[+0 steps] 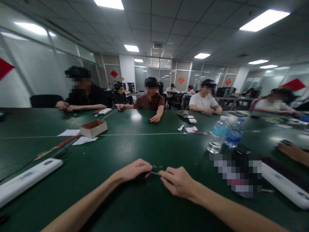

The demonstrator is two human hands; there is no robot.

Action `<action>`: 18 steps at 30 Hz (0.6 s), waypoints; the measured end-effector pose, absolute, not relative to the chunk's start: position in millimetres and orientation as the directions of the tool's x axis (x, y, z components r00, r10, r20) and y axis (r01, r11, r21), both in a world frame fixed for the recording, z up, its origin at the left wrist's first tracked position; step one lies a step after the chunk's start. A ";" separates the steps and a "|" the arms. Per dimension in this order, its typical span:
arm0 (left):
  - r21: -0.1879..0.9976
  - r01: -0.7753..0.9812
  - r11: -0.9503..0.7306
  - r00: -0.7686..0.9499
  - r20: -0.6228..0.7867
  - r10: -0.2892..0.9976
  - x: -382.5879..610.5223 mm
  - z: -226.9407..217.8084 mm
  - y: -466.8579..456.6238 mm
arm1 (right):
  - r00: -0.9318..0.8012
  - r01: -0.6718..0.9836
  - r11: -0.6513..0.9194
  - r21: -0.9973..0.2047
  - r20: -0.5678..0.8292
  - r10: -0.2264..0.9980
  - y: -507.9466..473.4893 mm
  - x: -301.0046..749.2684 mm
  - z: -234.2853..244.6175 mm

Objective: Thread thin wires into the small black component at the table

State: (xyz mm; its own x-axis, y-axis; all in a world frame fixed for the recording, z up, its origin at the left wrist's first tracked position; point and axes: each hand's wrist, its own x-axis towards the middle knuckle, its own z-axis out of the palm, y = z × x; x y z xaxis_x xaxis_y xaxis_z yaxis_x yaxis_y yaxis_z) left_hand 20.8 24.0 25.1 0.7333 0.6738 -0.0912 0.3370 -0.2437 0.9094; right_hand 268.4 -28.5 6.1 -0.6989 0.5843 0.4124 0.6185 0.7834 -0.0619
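Note:
My left hand [137, 169] is closed around a small black object [143, 175], mostly hidden by its fingers and palm. A thin pale strip [154, 173] spans the short gap between my hands, just above the green table [125, 206]. At its other end, the fingertips of my right hand [177, 181] are pinched together on it. I cannot make out the exact kind of either thing. Both forearms reach in from the bottom edge.
An open cardboard box [93, 130] stands on papers at the left, behind a long white device [31, 177]. Two water bottles [218, 135] stand at the right, near another white device [285, 183]. Several people sit across the table; another person's hand [293, 153] rests at the right.

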 end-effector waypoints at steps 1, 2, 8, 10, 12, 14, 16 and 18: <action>0.914 0.338 -0.225 0.716 -0.094 0.692 21.7 24.4 23.7 | -0.684 0.631 0.772 -0.073 0.417 0.599 -28.7 267.4 5.9; 0.919 0.340 -0.201 0.692 -0.100 0.715 23.0 23.2 23.4 | -0.666 0.646 0.759 -0.086 0.423 0.615 -28.9 266.3 5.9; 0.908 0.374 -0.188 0.525 -0.040 0.850 36.2 12.6 20.3 | -0.577 0.721 0.679 -0.138 0.423 0.699 -29.2 261.7 4.7; 0.888 0.389 -0.244 0.485 0.028 0.874 39.9 11.0 19.3 | -0.560 0.742 0.658 -0.130 0.420 0.714 -28.8 261.2 3.4; 0.873 0.404 -0.274 0.465 0.063 0.883 42.0 11.3 18.2 | -0.547 0.757 0.642 -0.121 0.418 0.725 -28.3 261.1 2.1; 0.867 0.414 -0.277 0.457 0.065 0.887 42.4 12.7 17.1 | -0.547 0.760 0.639 -0.121 0.412 0.729 -28.1 261.1 1.3; 0.870 0.414 -0.268 0.456 0.057 0.888 41.7 14.2 16.2 | -0.552 0.755 0.644 -0.127 0.407 0.728 -28.1 261.2 1.0; 0.878 0.406 -0.253 0.466 0.039 0.884 40.4 14.6 16.1 | -0.554 0.752 0.646 -0.130 0.407 0.727 -28.3 261.3 1.0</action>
State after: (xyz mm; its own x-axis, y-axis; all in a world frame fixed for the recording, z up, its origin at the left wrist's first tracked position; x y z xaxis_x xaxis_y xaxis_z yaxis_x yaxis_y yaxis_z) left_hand 40.4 16.1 14.6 0.4658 0.8840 0.0391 0.4056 -0.2526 0.8785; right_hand 261.3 -28.3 1.0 -0.5538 0.7266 0.4067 0.7522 0.6460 -0.1298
